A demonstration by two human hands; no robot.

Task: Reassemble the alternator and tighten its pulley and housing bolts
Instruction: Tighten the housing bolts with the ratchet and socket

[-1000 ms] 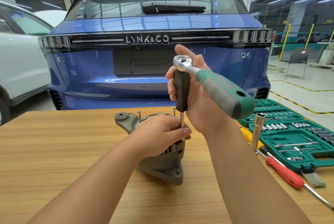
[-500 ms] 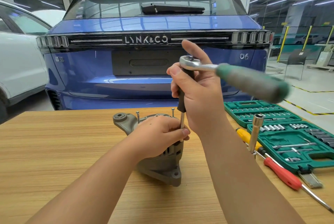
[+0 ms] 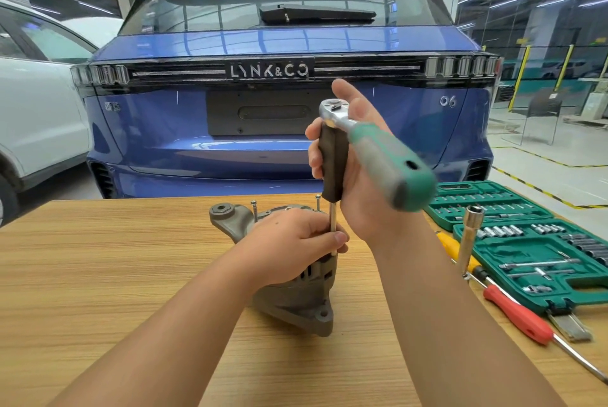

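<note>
A grey alternator [image 3: 296,301] stands on the wooden table [image 3: 98,275], with two long bolts [image 3: 254,209] sticking up from its top. My left hand [image 3: 296,242] rests on the housing and pinches the thin steel shaft [image 3: 333,225] of a driver extension. Above it, my right hand [image 3: 355,183] grips the extension's dark handle [image 3: 334,163]. A ratchet with a chrome head [image 3: 334,110] and a green-grey handle [image 3: 391,163] sits on top of that handle; its grip is blurred and points toward me to the right.
An open green socket set case [image 3: 526,242] lies at the right of the table. A tall socket [image 3: 470,239] stands beside it, next to a yellow-handled [image 3: 450,245] and a red-handled screwdriver [image 3: 516,314]. A blue car [image 3: 279,150] is parked just behind the table.
The ratchet handle has swung back from pointing right to pointing toward me at the lower right. My left hand has stayed on the alternator and shaft.
</note>
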